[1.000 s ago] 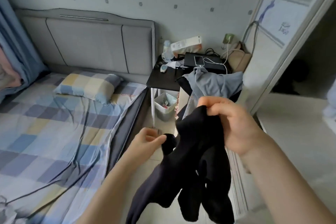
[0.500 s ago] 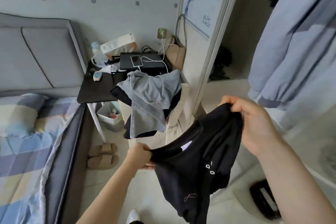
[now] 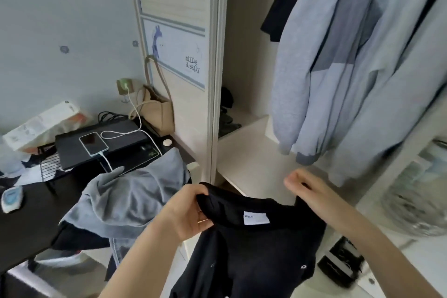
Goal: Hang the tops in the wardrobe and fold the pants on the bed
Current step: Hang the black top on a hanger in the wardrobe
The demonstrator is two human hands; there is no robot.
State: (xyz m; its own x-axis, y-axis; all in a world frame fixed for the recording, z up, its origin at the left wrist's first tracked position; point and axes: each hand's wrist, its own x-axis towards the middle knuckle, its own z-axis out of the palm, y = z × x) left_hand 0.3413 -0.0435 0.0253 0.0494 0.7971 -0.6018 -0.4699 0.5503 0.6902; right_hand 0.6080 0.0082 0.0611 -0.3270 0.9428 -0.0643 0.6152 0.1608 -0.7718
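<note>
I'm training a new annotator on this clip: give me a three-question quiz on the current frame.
1. True or false: the left hand grips the black top.
2. What lies on the black box? A) phone B) cup C) book
3. What colour are the garments hanging in the wardrobe, above the right hand?

Key: 1 true. 2 A, the phone is plugged into a white cable. 3 mostly light blue-grey, one black.

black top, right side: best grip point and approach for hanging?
Pinch the black top at its right shoulder seam beside the collar, coming from above, mirroring the left hand. The collar faces up, label showing, and the right hand is there.
</note>
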